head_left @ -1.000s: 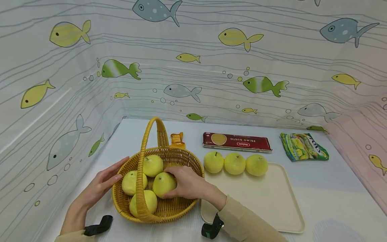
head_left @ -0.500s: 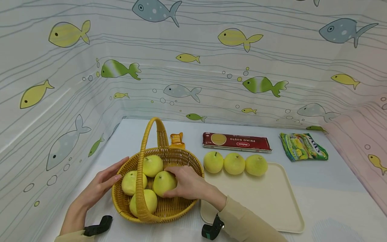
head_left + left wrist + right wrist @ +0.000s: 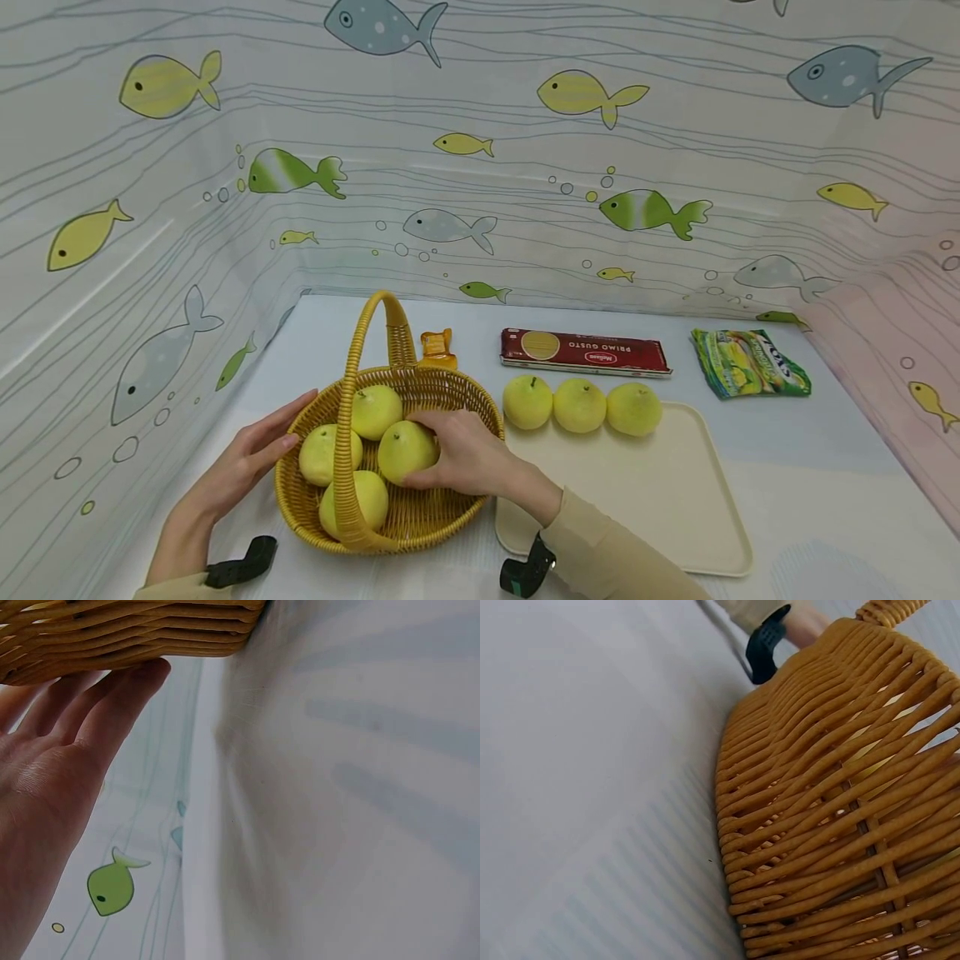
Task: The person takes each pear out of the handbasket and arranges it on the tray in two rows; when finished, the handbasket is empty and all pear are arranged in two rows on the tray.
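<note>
A yellow wicker basket (image 3: pixel 412 529) with a tall arched handle stands at the left of the table. Inside, my right hand (image 3: pixel 467 450) grips a round yellow-green pear (image 3: pixel 405 452), thumb on the near side and fingers over the far side. Three more pears lie around it: one at the back (image 3: pixel 377 412), one at the left (image 3: pixel 318 456) and one at the front (image 3: pixel 369 504), partly behind the handle. My left hand (image 3: pixel 243 454) touches the basket's left side with fairly straight fingers; the left wrist view shows its fingertips (image 3: pixel 154 671) against the wicker. In the right wrist view, basket weave (image 3: pixel 832 787) hides the right hand.
Right of the basket lies a cream tray (image 3: pixel 637 508), with three pears (image 3: pixel 580 406) in a row along its back edge. Behind are a red biscuit packet (image 3: pixel 585 352), a green-yellow bag (image 3: pixel 750 363) and a small orange packet (image 3: pixel 438 347). Fish-printed walls (image 3: pixel 480 192) enclose the table.
The gripped pear has risen very slightly within the basket, with the right hand still around it. The left hand stays against the basket. The whole view has shifted a little.
</note>
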`<state>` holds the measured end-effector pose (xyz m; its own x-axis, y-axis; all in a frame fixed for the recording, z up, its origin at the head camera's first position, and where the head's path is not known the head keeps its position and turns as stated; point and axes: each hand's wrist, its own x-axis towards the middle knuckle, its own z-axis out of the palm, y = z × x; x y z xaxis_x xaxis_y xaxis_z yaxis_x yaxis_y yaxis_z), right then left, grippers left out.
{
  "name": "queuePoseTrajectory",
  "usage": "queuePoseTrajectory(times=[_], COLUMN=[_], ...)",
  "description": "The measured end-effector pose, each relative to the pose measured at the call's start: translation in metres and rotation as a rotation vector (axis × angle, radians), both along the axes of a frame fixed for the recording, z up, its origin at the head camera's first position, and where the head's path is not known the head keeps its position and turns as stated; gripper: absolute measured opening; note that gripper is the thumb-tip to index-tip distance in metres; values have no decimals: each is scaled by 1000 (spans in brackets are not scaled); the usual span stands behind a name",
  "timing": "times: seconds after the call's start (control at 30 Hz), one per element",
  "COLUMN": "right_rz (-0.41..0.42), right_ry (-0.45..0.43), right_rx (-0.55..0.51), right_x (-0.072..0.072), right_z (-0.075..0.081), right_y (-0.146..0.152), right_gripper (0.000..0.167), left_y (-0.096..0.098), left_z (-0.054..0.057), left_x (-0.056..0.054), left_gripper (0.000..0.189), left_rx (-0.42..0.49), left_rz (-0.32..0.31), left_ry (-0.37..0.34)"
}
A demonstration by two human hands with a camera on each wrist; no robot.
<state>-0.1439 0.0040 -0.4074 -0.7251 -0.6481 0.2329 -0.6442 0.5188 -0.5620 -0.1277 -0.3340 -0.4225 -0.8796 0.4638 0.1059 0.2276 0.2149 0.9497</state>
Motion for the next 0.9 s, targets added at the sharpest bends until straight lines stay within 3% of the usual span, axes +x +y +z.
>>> queuePoseTrajectory(times=[0.43, 0.9], right_rz=[-17, -2], right_ry=[7, 72], right_rx=[-75, -172], right_x=[4, 11], right_z=[1, -3], right_y=[4, 8], right_gripper=[62, 64], left_y=[1, 1], left_z=[1, 0], left_x=[1, 0], left_gripper=[54, 54], left_rx=[-10, -7], left_rz=[8, 7], left_ry=[6, -27])
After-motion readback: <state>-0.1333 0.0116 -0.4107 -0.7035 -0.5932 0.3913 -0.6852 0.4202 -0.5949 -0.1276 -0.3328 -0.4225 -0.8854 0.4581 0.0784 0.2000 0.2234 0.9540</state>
